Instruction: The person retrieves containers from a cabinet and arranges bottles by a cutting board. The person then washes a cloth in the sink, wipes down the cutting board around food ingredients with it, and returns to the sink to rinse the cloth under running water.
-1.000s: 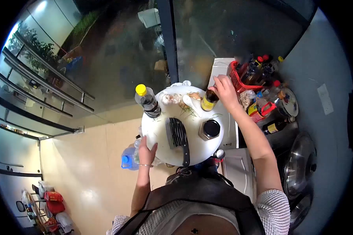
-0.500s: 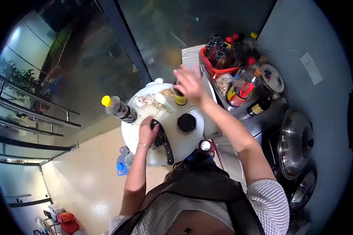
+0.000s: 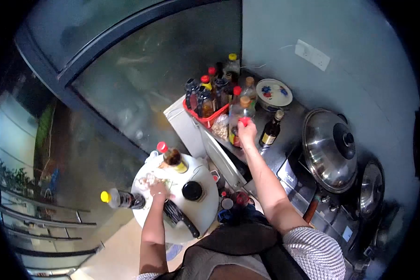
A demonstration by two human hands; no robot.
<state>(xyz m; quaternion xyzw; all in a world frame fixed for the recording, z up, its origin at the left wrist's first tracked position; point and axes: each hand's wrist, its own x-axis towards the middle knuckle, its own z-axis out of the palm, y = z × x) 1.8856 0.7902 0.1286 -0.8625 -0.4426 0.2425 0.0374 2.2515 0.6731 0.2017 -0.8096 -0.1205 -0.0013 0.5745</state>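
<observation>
My right hand (image 3: 248, 134) reaches over the counter, its fingers closed round the red handle of a plastic jug (image 3: 234, 139) with a red and yellow label, mostly hidden behind the hand. On the round white table (image 3: 207, 183), my left hand (image 3: 159, 190) is low beside some garlic (image 3: 147, 180); its fingertips are too hidden to read. A cleaver (image 3: 178, 217) with a black handle lies just below that hand. To its right stands a dark-lidded jar (image 3: 192, 191). A red-capped bottle (image 3: 174, 159) is at the table's back, and a yellow-capped bottle (image 3: 126, 199) at its left edge.
A red basket (image 3: 205, 120) of bottles stands at the counter's back corner. Near my right hand are a dark bottle (image 3: 271, 129), a bag of pale pieces (image 3: 220, 127) and a covered enamel dish (image 3: 274, 93). A lidded wok (image 3: 329, 149) sits on the stove at right.
My view has swung right. My right hand has gone from above the round table to the counter and taken hold of the jug's red handle. My left hand has moved off the cleaver toward the garlic.
</observation>
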